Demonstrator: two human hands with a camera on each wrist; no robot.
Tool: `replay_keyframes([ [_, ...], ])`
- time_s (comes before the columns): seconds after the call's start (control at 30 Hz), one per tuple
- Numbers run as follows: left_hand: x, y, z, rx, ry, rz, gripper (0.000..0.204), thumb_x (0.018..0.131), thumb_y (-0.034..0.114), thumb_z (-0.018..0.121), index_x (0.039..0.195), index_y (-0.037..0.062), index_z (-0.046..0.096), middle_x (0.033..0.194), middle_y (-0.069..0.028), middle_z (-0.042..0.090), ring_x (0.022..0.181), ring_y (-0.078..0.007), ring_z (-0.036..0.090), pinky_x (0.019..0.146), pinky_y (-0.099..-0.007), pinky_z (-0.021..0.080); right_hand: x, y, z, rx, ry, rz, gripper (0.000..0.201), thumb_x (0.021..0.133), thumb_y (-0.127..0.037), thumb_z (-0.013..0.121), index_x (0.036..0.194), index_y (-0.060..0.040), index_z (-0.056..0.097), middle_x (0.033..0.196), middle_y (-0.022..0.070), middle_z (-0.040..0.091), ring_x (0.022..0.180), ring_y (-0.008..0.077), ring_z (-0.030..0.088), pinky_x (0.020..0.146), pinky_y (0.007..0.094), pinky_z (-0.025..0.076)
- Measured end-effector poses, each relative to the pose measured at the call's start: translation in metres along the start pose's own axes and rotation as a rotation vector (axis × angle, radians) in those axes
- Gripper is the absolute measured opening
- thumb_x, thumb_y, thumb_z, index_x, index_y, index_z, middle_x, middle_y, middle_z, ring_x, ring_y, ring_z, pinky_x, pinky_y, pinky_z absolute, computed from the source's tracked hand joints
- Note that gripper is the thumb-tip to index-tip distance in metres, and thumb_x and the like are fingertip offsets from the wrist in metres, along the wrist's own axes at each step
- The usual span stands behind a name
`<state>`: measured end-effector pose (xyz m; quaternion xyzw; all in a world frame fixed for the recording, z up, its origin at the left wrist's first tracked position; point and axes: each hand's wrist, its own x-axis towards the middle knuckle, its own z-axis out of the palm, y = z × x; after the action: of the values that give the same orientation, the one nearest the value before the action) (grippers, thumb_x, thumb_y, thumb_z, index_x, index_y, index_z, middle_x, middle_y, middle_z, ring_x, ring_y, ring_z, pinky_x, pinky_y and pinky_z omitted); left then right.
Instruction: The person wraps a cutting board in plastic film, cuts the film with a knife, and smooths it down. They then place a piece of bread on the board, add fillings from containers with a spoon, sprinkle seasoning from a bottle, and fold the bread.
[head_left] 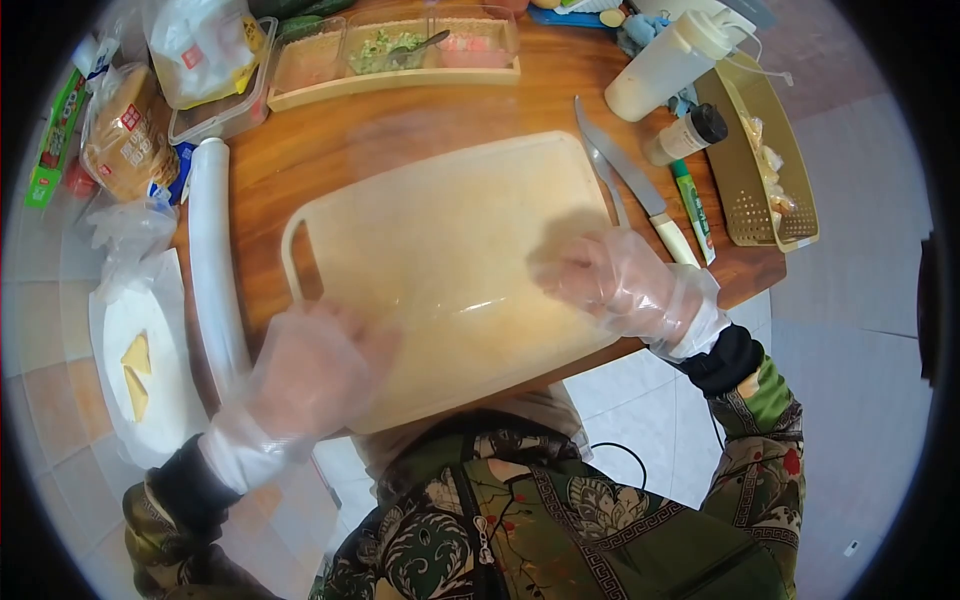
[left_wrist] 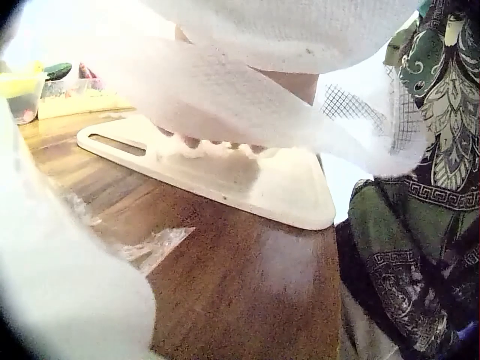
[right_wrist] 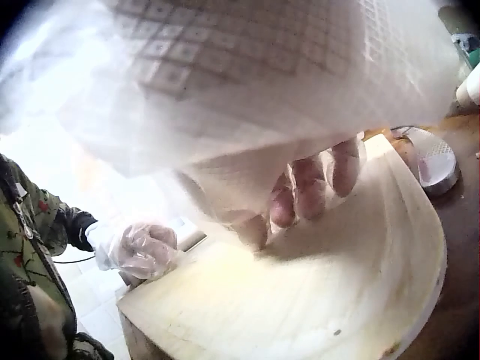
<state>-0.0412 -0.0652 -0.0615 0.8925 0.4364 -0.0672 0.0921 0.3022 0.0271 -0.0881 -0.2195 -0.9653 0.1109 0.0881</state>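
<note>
A pale cutting board with a slot handle lies on the wooden table in front of me. My left hand, in a clear plastic glove and blurred, hovers at the board's near left edge. In the left wrist view its glove cuff hides most of it. My right hand, gloved too, is over the board's right side, casting a shadow there. From the right wrist view, its fingers hang loosely bent above the board, with nothing seen between them. Bright glints show on the board between both hands.
A knife lies right of the board, beside a green tube, a spice jar and a squeeze bottle. A white roll lies left. Behind stands a divided tray of chopped food; cheese pieces sit far left.
</note>
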Motion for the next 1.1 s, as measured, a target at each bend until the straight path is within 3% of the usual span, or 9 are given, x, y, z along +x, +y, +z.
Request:
replay_keyframes([
  [0.13,0.006,-0.001,0.013,0.041,0.053,-0.009,0.027,0.078,0.022,0.074,0.103,0.0133,0.071,0.073,-0.0054,0.061,0.073,-0.0272,0.062,0.063,-0.0424,0.048,0.004,-0.002,0.003,0.037,0.054,0.003,0.018,0.080,-0.010,0.068,0.098,-0.0136,0.066,0.076,0.0067,0.061,0.062,0.0284,0.063,0.049,0.0414,0.048],
  [0.3,0.009,-0.002,0.015,0.009,0.184,0.112,0.017,0.079,0.019,0.071,0.094,0.0115,0.070,0.072,-0.0030,0.061,0.072,-0.0253,0.062,0.064,-0.0410,0.048,0.007,-0.004,0.001,0.022,0.014,0.043,0.014,0.080,-0.007,0.067,0.093,-0.0121,0.063,0.074,0.0080,0.059,0.063,0.0292,0.063,0.049,0.0421,0.047],
  [0.53,0.015,0.001,0.021,0.067,0.167,0.060,0.012,0.081,0.019,0.070,0.089,0.0095,0.071,0.072,-0.0039,0.061,0.075,-0.0250,0.063,0.067,-0.0398,0.049,0.008,-0.003,0.006,0.042,0.110,0.012,0.012,0.081,-0.007,0.066,0.088,-0.0103,0.057,0.078,0.0093,0.059,0.065,0.0315,0.061,0.051,0.0422,0.047],
  [0.7,0.016,0.000,0.024,0.075,0.160,0.027,0.012,0.083,0.021,0.071,0.080,0.0103,0.068,0.073,-0.0049,0.061,0.075,-0.0253,0.063,0.068,-0.0405,0.049,0.003,-0.001,0.007,0.044,0.083,0.025,0.010,0.083,-0.007,0.066,0.089,-0.0086,0.059,0.080,0.0104,0.059,0.068,0.0322,0.062,0.054,0.0429,0.048],
  [0.93,0.011,0.007,0.024,0.044,0.130,-0.018,0.011,0.082,0.021,0.072,0.081,0.0109,0.068,0.074,-0.0048,0.062,0.076,-0.0255,0.064,0.068,-0.0407,0.050,-0.003,-0.006,0.001,0.066,0.152,0.060,0.012,0.085,-0.011,0.071,0.093,-0.0077,0.062,0.085,0.0091,0.063,0.072,0.0321,0.063,0.059,0.0430,0.050],
  [1.1,0.012,0.007,0.023,0.006,0.136,-0.010,0.009,0.082,0.020,0.072,0.085,0.0117,0.070,0.074,-0.0047,0.064,0.074,-0.0255,0.065,0.068,-0.0413,0.050,-0.002,-0.006,-0.002,0.162,0.096,0.078,0.013,0.084,-0.014,0.072,0.091,-0.0087,0.064,0.083,0.0086,0.062,0.070,0.0320,0.062,0.058,0.0441,0.049],
])
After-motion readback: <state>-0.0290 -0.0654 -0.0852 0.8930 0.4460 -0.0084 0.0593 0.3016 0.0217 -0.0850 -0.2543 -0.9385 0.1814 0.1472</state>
